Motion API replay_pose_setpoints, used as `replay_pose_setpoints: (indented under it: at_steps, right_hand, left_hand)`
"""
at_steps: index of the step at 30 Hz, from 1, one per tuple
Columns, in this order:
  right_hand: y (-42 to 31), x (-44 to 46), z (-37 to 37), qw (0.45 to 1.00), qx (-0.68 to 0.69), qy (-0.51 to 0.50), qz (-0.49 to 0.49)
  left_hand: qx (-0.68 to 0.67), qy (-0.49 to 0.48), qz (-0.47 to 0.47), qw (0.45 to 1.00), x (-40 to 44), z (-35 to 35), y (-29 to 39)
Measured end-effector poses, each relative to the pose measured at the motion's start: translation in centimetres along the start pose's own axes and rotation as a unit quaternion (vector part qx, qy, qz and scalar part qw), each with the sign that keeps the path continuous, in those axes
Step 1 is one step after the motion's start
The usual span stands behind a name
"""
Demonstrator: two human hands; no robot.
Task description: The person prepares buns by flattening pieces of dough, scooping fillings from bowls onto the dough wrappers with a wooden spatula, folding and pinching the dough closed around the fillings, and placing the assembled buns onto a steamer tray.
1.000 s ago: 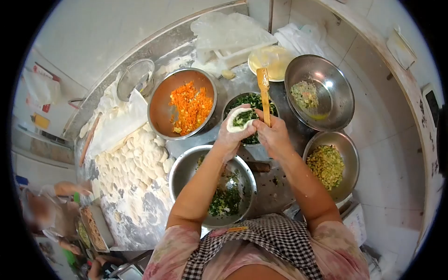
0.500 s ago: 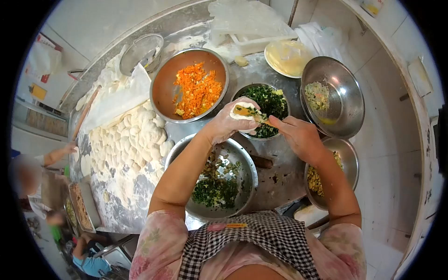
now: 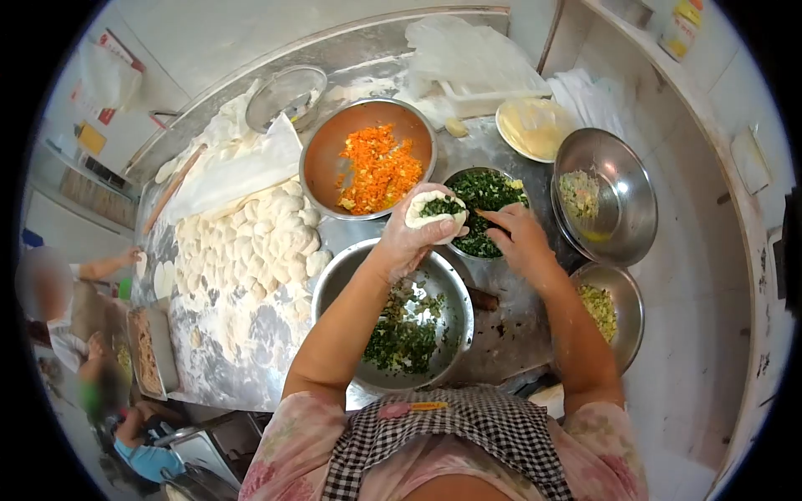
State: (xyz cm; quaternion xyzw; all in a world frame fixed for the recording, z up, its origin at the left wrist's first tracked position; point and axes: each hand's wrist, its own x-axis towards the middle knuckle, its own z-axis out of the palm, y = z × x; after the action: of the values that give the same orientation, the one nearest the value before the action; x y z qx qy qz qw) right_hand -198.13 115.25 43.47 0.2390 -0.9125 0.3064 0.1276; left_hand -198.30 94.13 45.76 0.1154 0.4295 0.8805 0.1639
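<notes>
My left hand [image 3: 405, 238] cups a round dough wrapper [image 3: 418, 220] with chopped green filling [image 3: 441, 206] on it. Just to the right, my right hand [image 3: 525, 240] reaches into the bowl of chopped greens [image 3: 486, 189], its fingers pinched on a small wooden spatula [image 3: 479, 215]. Only a bit of the spatula shows; the rest is hidden by my fingers and the greens. Below my left forearm stands a large steel bowl [image 3: 464, 334] with more greens and pale bits.
Behind my hands is a bowl of chopped carrot [image 3: 380, 167]. Many dough pieces [image 3: 251, 238] lie on the floured table at left. Steel bowls of filling [image 3: 578, 192] stand at right, with a yellow plate [image 3: 535, 129] behind. Another person [image 3: 92, 309] works at far left.
My right hand has drawn the spatula away from the wrapper and down into the greens. Green filling now sits on the wrapper where the spatula was. The view has shifted slightly.
</notes>
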Motion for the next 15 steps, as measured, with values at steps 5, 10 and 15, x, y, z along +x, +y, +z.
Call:
replay_pose_setpoints:
  at_steps: [5, 10, 15]
  right_hand:
    - [-10.2, 0.2, -1.0, 0.793, 0.562, 0.006, 0.236]
    - [-14.5, 0.0, 0.2, 0.926, 0.37, 0.044, 0.058]
    - [-18.5, 1.0, 0.1, 0.979, 0.184, 0.028, -0.077]
  left_hand:
    - [-0.043, 0.008, 0.099, 0.994, -3.9, 1.1, 0.7]
    - [-0.049, 0.088, 0.11, 0.989, -8.2, 2.0, 3.4]
    - [0.082, 0.119, 0.147, 0.979, -12.4, 0.0, 5.0]
